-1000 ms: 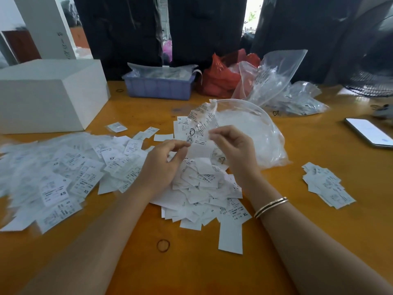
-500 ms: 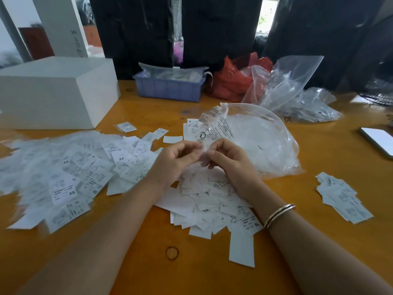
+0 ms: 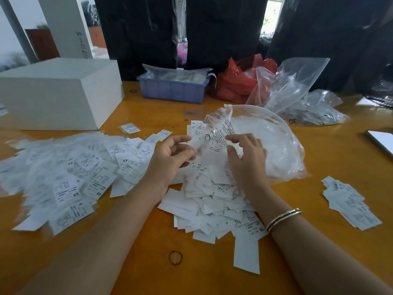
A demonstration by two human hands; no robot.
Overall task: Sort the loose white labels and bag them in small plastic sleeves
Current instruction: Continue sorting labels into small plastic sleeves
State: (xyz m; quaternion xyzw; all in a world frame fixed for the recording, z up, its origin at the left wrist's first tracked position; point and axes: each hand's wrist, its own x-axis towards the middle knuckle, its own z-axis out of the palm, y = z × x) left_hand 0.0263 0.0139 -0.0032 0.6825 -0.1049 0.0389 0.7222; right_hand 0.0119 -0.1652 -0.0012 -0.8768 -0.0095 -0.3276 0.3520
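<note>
A small clear sleeve (image 3: 200, 145) is held up over the pile of white labels (image 3: 214, 194) in the middle of the table (image 3: 319, 209). It is pinched by the left hand (image 3: 170, 156). The right hand (image 3: 246, 154), pressed close half a second ago, is now spread apart and loose. The sleeve looks ready for a label.

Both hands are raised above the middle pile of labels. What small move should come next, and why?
Probably lower the right hand and pinch one label from the middle pile. Both hands look open with relaxed fingers; the left hand seems to have only a blurred bit of clear plastic near its fingertips, so whether a sleeve is ready I cannot tell. The loose labels lie directly beneath.
</note>
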